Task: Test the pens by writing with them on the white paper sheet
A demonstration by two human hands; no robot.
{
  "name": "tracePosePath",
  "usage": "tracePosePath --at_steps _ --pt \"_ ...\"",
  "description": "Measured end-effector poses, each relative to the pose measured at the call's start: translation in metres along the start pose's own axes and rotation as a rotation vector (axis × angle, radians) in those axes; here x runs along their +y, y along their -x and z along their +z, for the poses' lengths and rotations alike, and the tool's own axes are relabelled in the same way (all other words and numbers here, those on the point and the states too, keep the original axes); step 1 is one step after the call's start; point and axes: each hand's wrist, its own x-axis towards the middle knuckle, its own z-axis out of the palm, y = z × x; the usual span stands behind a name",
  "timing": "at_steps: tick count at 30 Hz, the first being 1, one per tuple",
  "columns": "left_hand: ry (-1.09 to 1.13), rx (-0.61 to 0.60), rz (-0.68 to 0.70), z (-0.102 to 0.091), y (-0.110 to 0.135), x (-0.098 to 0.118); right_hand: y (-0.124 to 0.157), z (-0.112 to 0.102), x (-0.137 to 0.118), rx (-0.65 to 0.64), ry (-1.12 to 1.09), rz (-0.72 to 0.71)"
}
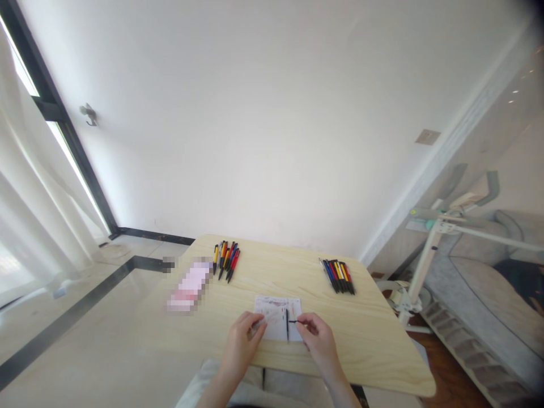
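Note:
A small white paper (277, 317) with red and dark scribbles lies near the front edge of a light wooden table (374, 351). My left hand (243, 343) rests on the paper's left edge with fingers curled, pinching something small and pale. My right hand (317, 335) is closed in a pinch on a thin black part (293, 322) over the paper's right side. A thin black pen refill (287, 326) lies upright on the paper between my hands.
One bundle of coloured pens (226, 260) lies at the table's back left, another bundle of pens (338, 276) at the back right. A blurred pink patch (189, 285) sits at the left. A white fan stand (419, 272) and grey sofa (488, 283) are at the right.

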Motion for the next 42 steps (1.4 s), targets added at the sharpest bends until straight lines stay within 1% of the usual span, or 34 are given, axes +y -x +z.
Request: tracePosePath --at_steps 6,20,27,34,42 --pt "-0.042 -0.029 0.007 0.001 0.001 -0.002 -0.005 0.005 -0.004 -0.005 -0.018 -0.008" --pt "-0.057 -0.093 0.02 0.001 0.0 -0.002 -0.009 0.014 -0.008 0.061 -0.056 -0.048" --pt "-0.044 -0.097 0.014 0.0 0.001 -0.001 -0.008 0.016 -0.006 0.013 -0.031 -0.031" --pt "-0.037 -0.112 0.018 0.001 0.002 -0.002 -0.009 0.017 -0.002 -0.015 -0.006 -0.056" --pt "-0.051 -0.118 0.016 0.0 0.001 -0.002 -0.008 0.018 0.0 -0.068 0.007 -0.051"
